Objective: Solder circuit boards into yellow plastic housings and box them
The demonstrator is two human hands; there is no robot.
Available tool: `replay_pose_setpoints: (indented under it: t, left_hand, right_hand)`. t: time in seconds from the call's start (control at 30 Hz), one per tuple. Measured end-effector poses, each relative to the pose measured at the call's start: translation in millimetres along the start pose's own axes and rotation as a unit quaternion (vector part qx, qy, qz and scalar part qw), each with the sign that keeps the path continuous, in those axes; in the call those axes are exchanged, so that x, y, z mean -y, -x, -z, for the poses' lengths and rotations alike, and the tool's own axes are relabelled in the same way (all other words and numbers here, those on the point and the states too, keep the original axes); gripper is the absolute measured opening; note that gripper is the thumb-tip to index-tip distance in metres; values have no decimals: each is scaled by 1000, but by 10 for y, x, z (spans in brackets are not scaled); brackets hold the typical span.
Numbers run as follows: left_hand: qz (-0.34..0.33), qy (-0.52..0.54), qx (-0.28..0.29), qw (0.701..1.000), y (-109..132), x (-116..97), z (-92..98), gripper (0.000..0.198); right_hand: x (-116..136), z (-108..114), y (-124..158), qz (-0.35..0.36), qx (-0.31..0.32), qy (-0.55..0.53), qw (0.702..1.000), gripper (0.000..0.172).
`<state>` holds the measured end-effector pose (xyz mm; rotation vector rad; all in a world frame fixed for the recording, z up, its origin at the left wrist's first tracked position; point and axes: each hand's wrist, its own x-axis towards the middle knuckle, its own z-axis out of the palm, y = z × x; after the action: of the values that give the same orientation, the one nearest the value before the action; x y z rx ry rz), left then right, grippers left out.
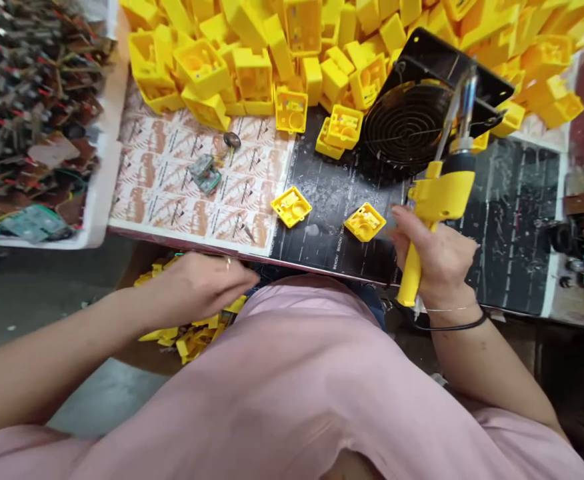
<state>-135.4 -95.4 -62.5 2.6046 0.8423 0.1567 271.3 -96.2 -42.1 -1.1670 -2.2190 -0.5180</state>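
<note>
My right hand is wrapped round the yellow handle of a soldering gun, whose metal tip points up and away over a black fan. Below the table's front edge, my left hand is closed with its fingers curled downward. Whatever it may hold is hidden. Under it is a container of small yellow plastic pieces. On the black mat between my hands lie two open yellow housings, one at the left and one at the right, close to my right hand.
A large heap of yellow housings fills the table's back. The black fan with a round wire grille stands before it. A small circuit board with wires lies on the patterned sheet. At left, a white tray holds many circuit boards.
</note>
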Motion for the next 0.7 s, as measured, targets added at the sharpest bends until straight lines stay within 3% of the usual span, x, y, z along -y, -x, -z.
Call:
replay_pose_setpoints:
  t: [0.07,0.1,0.17,0.2,0.27,0.33,0.5,0.7]
  left_hand:
    - [-38,-79,-140,986,-432,-72,263,31]
    - [-51,-105,-170,978,-616,-80,354,33]
    - [-47,-117,-142,982,-896,-46,451,39]
    - [-45,-106,-107,988,-993,-11,463,43]
    - [-40,-75,-38,996,-1121,65,452,47]
    - [-27,-73,1,997,-1198,118,431,45]
    - [35,-133,-22,990,-1358,76,410,47]
    - [78,-74,-25,994,-1598,40,331,48]
  right_hand:
    - [-37,31,15,16,13,-23,1000,32]
    - [-43,31,12,19,26,-36,999,28]
    - [-27,2,-7,16,51,-62,997,23]
    - [-10,-24,-19,9,65,-73,995,29]
    - [30,-78,-41,-5,90,-93,992,37]
    - [55,-112,-52,-2,119,-145,982,30]
    - [27,-61,-47,-13,173,-282,943,36]
    - [231,-136,-77,-62,88,-132,985,47]
